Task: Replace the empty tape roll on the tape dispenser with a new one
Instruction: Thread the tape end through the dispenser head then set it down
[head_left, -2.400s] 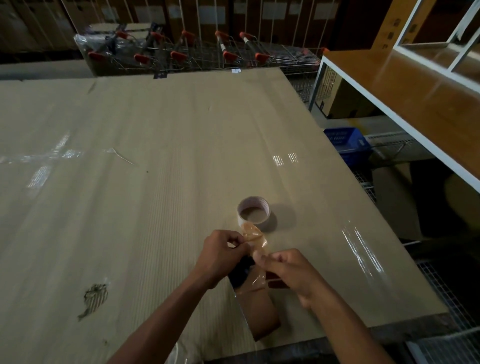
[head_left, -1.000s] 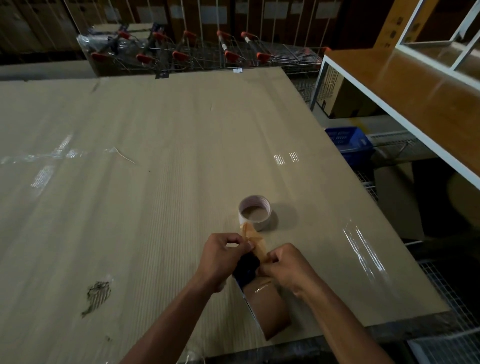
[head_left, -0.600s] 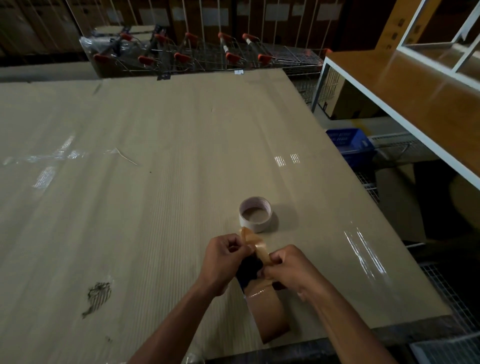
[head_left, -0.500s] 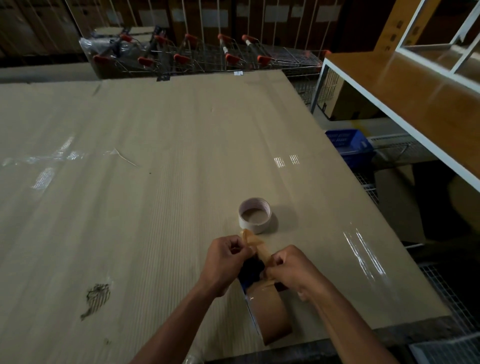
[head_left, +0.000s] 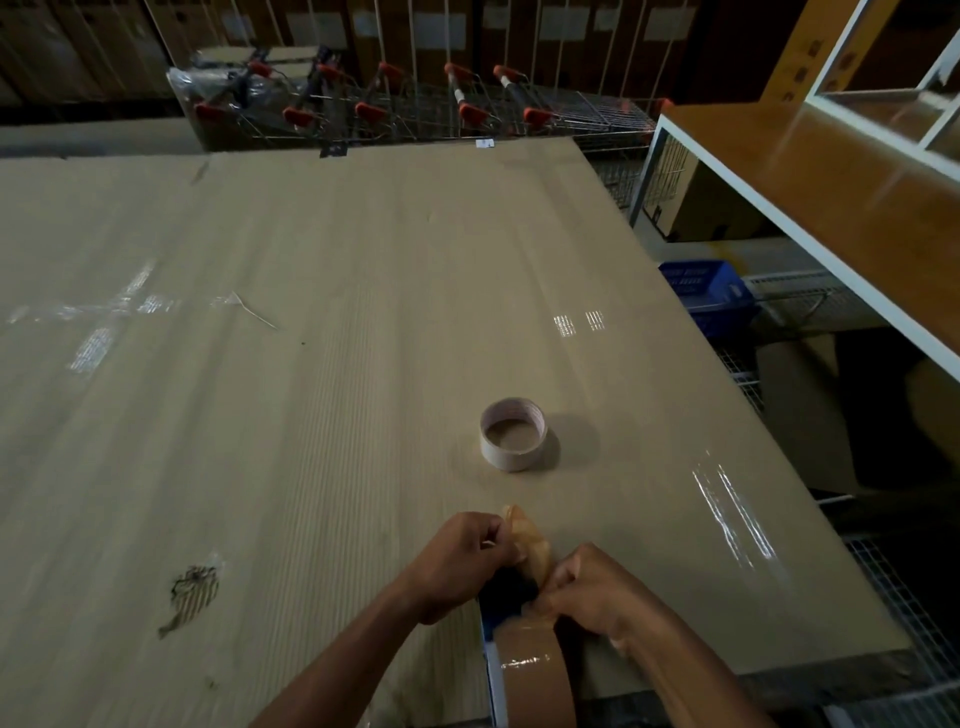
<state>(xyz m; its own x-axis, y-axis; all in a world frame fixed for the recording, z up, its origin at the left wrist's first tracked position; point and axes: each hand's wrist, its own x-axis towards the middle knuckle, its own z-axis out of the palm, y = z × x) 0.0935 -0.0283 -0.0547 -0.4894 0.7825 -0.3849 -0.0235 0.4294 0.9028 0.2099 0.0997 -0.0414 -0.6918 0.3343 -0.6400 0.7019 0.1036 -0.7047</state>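
- Left hand (head_left: 457, 558) pinches tape end (head_left: 527, 538), grip pressed on it.
- Right hand (head_left: 597, 590) pinches tape at dispenser (head_left: 511, 590).
- New roll (head_left: 535, 670) at near bench (head_left: 311, 415) edge.
- Empty core (head_left: 513, 434) lies beyond, apart.

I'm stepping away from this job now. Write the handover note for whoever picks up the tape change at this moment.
Left hand: pinches the loose tape end.
Right hand: grips the tape at the dispenser, which it mostly hides.
New brown roll: standing on edge at the near table edge, seemingly on the dispenser.
Empty core: lying flat on the cardboard-covered table, apart from both hands.
Done: old core off.
Left: thread the tape end through, check it feeds.
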